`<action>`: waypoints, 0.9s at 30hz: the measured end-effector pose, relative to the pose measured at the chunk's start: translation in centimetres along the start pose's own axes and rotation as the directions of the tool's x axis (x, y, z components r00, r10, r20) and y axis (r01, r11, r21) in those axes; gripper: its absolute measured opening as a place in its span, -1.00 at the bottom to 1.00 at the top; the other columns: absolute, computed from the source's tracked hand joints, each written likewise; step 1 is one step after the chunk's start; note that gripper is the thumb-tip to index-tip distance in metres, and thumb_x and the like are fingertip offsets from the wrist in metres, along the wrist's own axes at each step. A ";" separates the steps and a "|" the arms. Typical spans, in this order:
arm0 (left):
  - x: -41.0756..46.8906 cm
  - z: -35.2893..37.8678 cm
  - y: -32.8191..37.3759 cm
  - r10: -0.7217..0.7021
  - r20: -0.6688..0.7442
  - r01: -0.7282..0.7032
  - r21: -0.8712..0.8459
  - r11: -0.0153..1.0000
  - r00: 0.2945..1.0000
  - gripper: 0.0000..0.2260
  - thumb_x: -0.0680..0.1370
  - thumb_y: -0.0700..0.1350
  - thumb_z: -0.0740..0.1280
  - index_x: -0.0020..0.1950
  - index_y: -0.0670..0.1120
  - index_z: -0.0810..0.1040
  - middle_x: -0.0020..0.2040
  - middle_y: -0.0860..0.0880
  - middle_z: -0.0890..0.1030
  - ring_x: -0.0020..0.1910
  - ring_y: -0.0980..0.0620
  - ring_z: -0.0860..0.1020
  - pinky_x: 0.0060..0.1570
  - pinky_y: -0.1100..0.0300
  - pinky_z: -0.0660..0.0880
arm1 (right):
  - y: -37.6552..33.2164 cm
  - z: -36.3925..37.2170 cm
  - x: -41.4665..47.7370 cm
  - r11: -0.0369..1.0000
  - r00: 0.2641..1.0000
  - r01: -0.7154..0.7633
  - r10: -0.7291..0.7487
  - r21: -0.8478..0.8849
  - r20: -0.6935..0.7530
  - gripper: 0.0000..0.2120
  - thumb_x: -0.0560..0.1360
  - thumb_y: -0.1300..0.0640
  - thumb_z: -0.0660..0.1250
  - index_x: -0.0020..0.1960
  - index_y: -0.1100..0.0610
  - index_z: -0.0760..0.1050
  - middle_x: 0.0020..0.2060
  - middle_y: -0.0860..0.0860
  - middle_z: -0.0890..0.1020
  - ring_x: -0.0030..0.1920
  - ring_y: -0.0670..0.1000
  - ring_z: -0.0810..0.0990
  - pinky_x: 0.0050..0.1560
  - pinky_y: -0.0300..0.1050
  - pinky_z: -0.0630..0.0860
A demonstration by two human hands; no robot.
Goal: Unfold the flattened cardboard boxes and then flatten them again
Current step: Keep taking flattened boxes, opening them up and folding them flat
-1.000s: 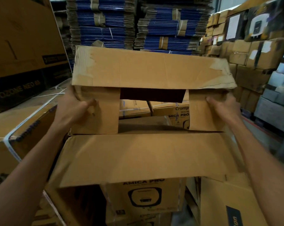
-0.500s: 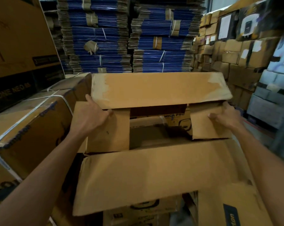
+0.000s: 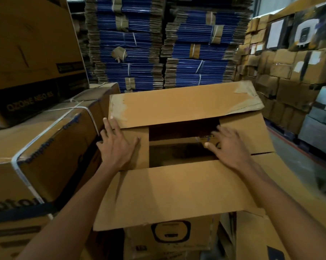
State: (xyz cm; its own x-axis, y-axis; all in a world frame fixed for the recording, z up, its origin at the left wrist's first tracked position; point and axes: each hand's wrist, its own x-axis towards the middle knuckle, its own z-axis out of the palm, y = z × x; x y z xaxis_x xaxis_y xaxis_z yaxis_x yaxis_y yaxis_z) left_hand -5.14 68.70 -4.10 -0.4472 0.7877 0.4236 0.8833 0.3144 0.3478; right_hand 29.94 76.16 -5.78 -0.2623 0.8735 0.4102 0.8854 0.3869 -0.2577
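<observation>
Cardboard fills the head view: an unfolded brown box (image 3: 259,177) stands upright in front of the person, resting on a printed box (image 3: 169,235) below and just beside a strapped carton (image 3: 46,147) on the left. The left hand (image 3: 117,145) lies flat, fingers straight, on the short left flap (image 3: 139,156), close to where the far long flap (image 3: 186,106) overlaps it. The right hand (image 3: 227,147) is blurred, fingers spread and holding nothing, over the inner edge of the short right flap (image 3: 252,136); whether it touches is unclear. The near long flap (image 3: 173,192) juts toward the person beneath both forearms. Bundles of flat blue cardboard (image 3: 139,53) are stacked behind. The box looks light and stiff across its panels but weak at the creases and worn where tape has torn. It is probably best held by the flap edges or opposite body corners, not the frayed far corner.
</observation>
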 end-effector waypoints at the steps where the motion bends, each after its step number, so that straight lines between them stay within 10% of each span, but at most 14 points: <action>1: 0.2 0.0 0.2 0.004 0.014 -0.004 -0.006 1.000 1.000 -0.04 0.54 0.46 0.14 0.64 -0.05 -0.29 0.66 -0.15 -0.21 0.58 -0.36 0.05 0.41 -0.39 0.21 | -1.9 0.0 -1.2 0.995 0.996 0.044 -0.050 0.086 0.073 -0.43 0.58 -0.33 0.15 0.44 -0.02 0.46 0.45 0.03 0.47 0.47 0.06 0.33 0.46 0.08 0.25; 12: 4.6 -4.9 0.7 0.246 -0.374 -0.206 0.144 0.968 0.894 -0.45 0.62 0.33 0.13 0.26 -0.15 0.41 0.20 -0.25 0.50 0.15 -0.26 0.46 0.02 -0.16 0.44 | -5.1 2.3 -5.2 0.948 0.944 0.317 -0.318 0.018 0.088 -0.37 0.55 -0.46 0.05 0.34 -0.06 0.51 0.19 -0.13 0.61 0.15 -0.13 0.51 0.24 -0.15 0.30; 20: 10.0 -10.7 4.8 -0.023 -0.597 -0.314 -0.453 0.835 0.802 -0.60 0.57 0.02 0.45 0.18 -0.13 0.32 0.11 -0.06 0.37 -0.06 0.01 0.46 -0.06 0.07 0.55 | -4.3 5.4 -6.1 0.930 0.919 0.364 -0.367 -0.047 -0.144 -0.46 0.57 -0.45 0.09 0.05 -0.05 0.60 -0.11 -0.15 0.64 -0.10 -0.11 0.57 0.05 -0.05 0.50; 23: 11.5 -9.3 6.2 0.186 -0.487 -0.398 -0.379 0.836 0.854 -0.71 0.61 -0.04 0.39 0.22 -0.09 0.38 0.13 -0.07 0.47 0.05 0.00 0.51 0.13 -0.04 0.56 | -4.4 5.7 -6.3 0.927 0.907 0.370 -0.374 -0.059 -0.193 -0.50 0.57 -0.43 0.10 0.03 -0.08 0.59 -0.13 -0.19 0.61 -0.11 -0.15 0.55 0.04 -0.08 0.49; 27: 12.2 -5.4 6.9 0.354 -0.162 -0.369 -0.080 0.926 0.921 -0.35 0.60 0.22 0.29 0.58 -0.07 0.20 0.57 -0.14 0.23 0.54 -0.21 0.20 0.50 -0.24 0.20 | -4.5 5.8 -6.4 0.930 0.907 0.362 -0.367 -0.062 -0.206 -0.50 0.57 -0.44 0.07 0.04 -0.10 0.59 -0.12 -0.20 0.61 -0.10 -0.16 0.55 0.06 -0.09 0.49</action>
State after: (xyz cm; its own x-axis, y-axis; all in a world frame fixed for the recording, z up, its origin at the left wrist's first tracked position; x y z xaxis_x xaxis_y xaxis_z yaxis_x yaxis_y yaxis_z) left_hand -5.26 77.66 7.99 -0.1225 0.7510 0.6489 0.9716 -0.0425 0.2327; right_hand 25.45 70.56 -12.32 -0.4838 0.5896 0.6468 0.7524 0.6577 -0.0367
